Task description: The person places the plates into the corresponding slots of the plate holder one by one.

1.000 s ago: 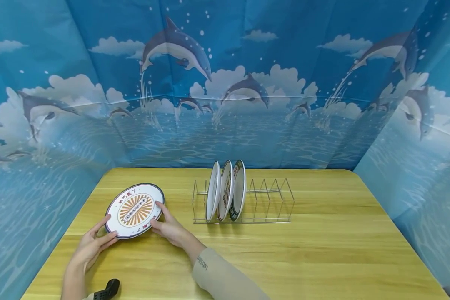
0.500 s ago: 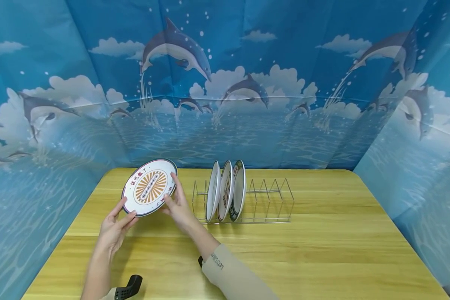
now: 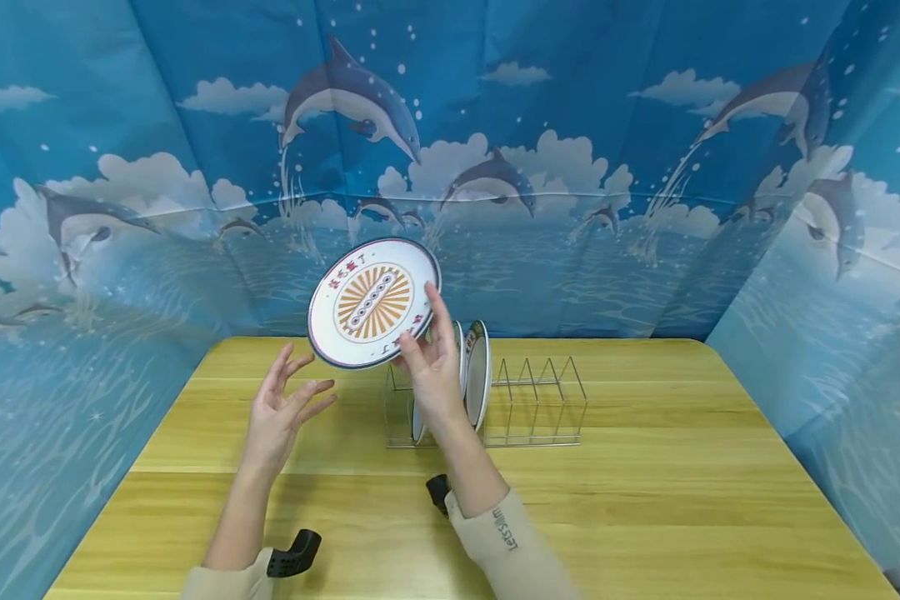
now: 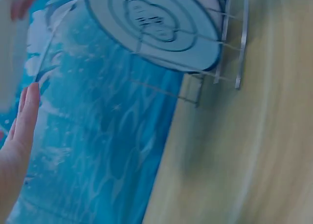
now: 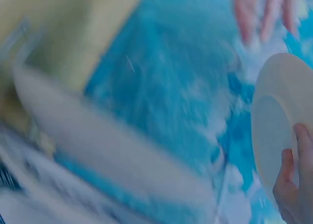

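Observation:
A white plate [image 3: 373, 302] with an orange sunburst centre, red lettering and a dark rim is up in the air, tilted toward the head camera. My right hand [image 3: 437, 375] grips its lower right edge, thumb on the front; in the right wrist view the fingers [image 5: 286, 177] lie against the plate's underside. My left hand [image 3: 276, 417] is off the plate, just below and left of it, with fingers spread and holding nothing. Behind the right hand, several plates [image 3: 479, 375] stand on edge in a wire rack [image 3: 537, 402], partly hidden by the hand and the raised plate.
The rack stands at the back middle of the wooden table [image 3: 645, 483], its right-hand slots holding no plates. A blue dolphin-print curtain [image 3: 570, 250] hangs behind and along both sides. Each wrist has a black device [image 3: 295, 553] on it.
The plate has risen and moved right, from over the left of the table to beside and above the rack. My left hand has let go of it; my right hand still holds it.

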A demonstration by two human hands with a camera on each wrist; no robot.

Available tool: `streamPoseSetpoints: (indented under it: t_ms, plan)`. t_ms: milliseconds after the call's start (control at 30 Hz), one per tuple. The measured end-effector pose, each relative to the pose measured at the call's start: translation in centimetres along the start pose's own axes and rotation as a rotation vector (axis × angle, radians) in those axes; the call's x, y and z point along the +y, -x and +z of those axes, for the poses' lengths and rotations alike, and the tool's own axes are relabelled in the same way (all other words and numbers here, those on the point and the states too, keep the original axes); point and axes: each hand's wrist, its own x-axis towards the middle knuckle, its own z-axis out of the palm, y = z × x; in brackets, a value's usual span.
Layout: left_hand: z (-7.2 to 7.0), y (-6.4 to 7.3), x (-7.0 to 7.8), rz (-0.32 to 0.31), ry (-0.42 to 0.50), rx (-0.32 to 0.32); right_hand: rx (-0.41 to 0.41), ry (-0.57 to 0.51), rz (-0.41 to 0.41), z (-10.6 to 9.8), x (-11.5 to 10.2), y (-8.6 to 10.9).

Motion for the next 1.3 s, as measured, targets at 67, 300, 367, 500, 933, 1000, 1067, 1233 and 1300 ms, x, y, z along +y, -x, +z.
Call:
streamPoseSetpoints:
  t_ms: [67,300,367,500,933,1000,1067,1233,1300]
  plan:
    - [0.4,-0.1,-0.7,-0.005,-0.041,-0.012,0.028,0.003,-0.068,-1.1,-1.6,-0.4]
    - [1.1,-0.7,-4.0,-0.103,-0.141,-0.031,0.134,0.034,-0.219,-6.0,-6.1,-0.9]
    - [1.2,-0.8,-4.9,-0.131,-0.16,-0.036,0.16,0.053,-0.239,-7.6,-6.8,-0.8]
    - [1.6,-0.9,-6.5,-0.155,-0.229,-0.051,0.2,0.084,-0.275,-10.7,-7.8,-0.3]
    - [2.9,-1.1,-8.9,-0.151,-0.37,-0.046,0.198,0.474,0.038,-16.5,-8.7,2.7]
    - [3.1,-1.2,-9.0,-0.137,-0.375,-0.053,0.148,0.529,0.073,-17.0,-8.5,3.1]
    - [3.2,-1.2,-9.1,-0.114,-0.385,-0.059,0.103,0.591,0.095,-17.2,-8.4,3.4]
    - [3.2,-1.4,-9.1,-0.015,-0.393,-0.089,-0.006,0.712,0.114,-17.1,-8.2,3.6]
    - [3.2,-1.4,-9.1,0.0,-0.39,-0.09,-0.04,0.751,0.119,-16.8,-8.1,3.5]
